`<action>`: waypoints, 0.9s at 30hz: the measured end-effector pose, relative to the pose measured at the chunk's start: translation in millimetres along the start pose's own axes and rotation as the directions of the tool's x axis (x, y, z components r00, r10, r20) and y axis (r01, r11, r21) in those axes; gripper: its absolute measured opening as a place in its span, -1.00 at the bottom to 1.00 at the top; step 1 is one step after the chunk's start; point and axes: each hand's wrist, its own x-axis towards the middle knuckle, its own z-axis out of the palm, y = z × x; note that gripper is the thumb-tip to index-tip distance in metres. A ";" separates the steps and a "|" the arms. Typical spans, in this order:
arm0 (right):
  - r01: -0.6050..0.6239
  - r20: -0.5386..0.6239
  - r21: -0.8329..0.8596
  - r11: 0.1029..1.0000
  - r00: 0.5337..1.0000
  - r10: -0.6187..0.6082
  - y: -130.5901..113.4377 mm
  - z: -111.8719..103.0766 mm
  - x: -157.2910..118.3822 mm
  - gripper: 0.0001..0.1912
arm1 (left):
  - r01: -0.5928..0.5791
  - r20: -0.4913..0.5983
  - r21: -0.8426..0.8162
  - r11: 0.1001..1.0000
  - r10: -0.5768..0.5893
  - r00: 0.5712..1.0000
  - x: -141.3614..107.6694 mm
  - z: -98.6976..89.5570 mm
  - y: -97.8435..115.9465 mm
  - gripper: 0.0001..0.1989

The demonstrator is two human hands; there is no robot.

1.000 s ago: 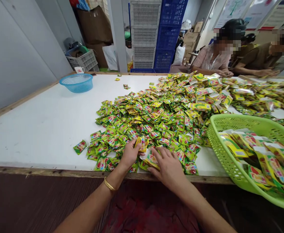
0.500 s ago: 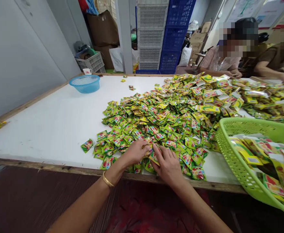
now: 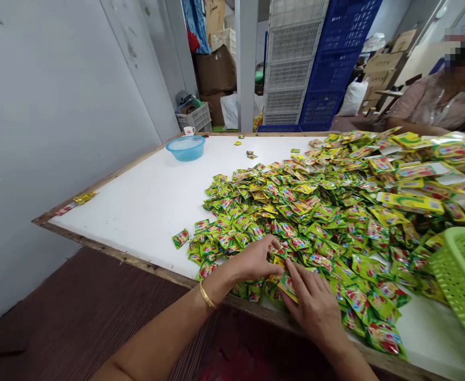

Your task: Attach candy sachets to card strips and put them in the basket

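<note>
My left hand (image 3: pixel 256 259), with a gold bangle at the wrist, curves its thumb and fingers round the upper end of a yellow-and-green packet (image 3: pixel 287 284). From the right, my right hand (image 3: pixel 315 301) grips the same packet, its fingers lying along the side and its thumb beneath. Part of the packet is hidden by both hands. Beneath and around them spreads a large heap of small green sachets (image 3: pixel 272 203) with red and white print, reaching the table's near edge. A lone sachet (image 3: pixel 180 238) lies left of the heap.
The white table (image 3: pixel 149 196) has a wooden rim. A blue basket (image 3: pixel 185 149) stands at its far left. Yellow cartons (image 3: pixel 411 202) with white flaps lie at right, near a green basket (image 3: pixel 461 280). A co-worker (image 3: pixel 427 103) sits across the table; stacked crates (image 3: pixel 288 69) stand behind.
The view has swung left, so the scene sits further right and the green basket is partly cut off. My left thumb and forefinger have parted more around the packet's end.
</note>
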 end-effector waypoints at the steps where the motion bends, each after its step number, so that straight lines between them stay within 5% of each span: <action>1: 0.010 0.000 0.003 1.000 1.000 -0.010 -0.4 0.1 0.5 -0.31 | 0.033 -0.056 0.013 0.999 -0.033 0.998 -1.7 2.0 -0.9 -0.58; 5: 0.030 0.005 0.002 1.000 1.000 -0.030 -0.5 1.2 0.5 -0.31 | -0.039 -0.221 0.082 0.996 0.057 0.974 -4.1 20.2 0.3 -0.81; 8: -0.011 -0.039 -0.024 1.000 0.999 0.010 1.6 2.6 -0.9 -0.29 | -0.114 -0.199 0.019 0.993 0.116 0.973 -3.6 30.9 4.1 -0.73; 14: -0.018 -0.075 -0.036 0.999 0.997 0.016 3.0 3.9 -1.0 -0.33 | -0.040 -0.209 0.014 0.999 0.042 0.977 -3.9 32.5 2.0 -0.67; 17: 0.022 -0.087 -0.043 0.999 0.996 -0.026 3.4 3.5 -1.0 -0.31 | -0.069 -0.136 0.073 0.995 0.078 0.988 1.3 32.8 4.0 -0.72; 22: -0.018 -0.154 -0.089 0.996 0.988 0.004 1.1 1.6 0.3 -0.28 | -0.141 0.162 -0.052 0.989 0.148 0.976 4.0 32.4 19.0 -0.57; 27: -0.131 -0.168 -0.124 0.984 0.980 0.109 10.7 -32.2 5.3 -0.30 | -0.206 -0.261 0.028 0.978 0.206 0.943 7.9 4.3 12.8 -0.74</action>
